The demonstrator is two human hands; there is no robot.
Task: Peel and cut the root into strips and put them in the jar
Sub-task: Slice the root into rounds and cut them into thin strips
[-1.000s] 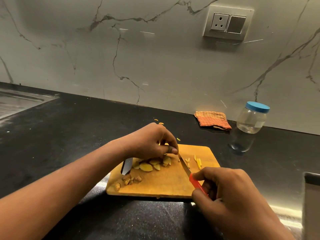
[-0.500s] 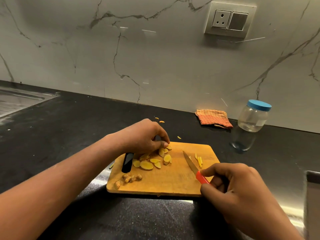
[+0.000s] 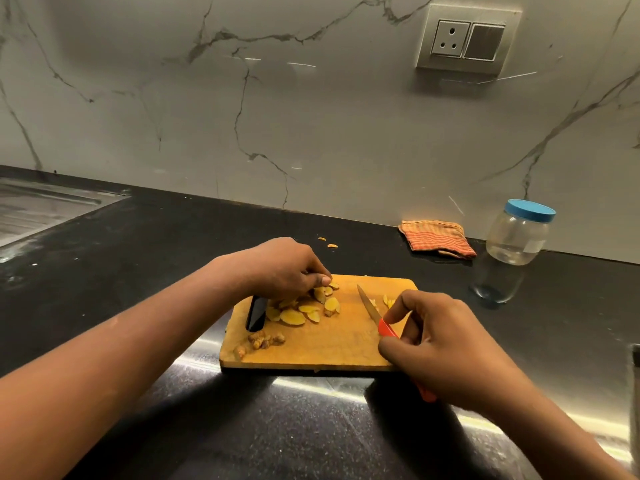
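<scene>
left hand point(image 3: 280, 268) pinches root slices point(image 3: 304, 308) on cutting board point(image 3: 329, 348); right hand point(image 3: 433, 344) grips knife point(image 3: 375, 315), blade resting on board.

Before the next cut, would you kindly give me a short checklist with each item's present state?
1. Right hand grips the red-handled knife: ok.
2. Left hand holds the yellow root slices gathered: ok.
3. Left fingers apart from the blade: ok.
4. Wooden cutting board flat on the black counter: ok.
5. Clear plastic jar open for strips: not ok, blue lid on.
6. Blade sharp: cannot tell.
</scene>
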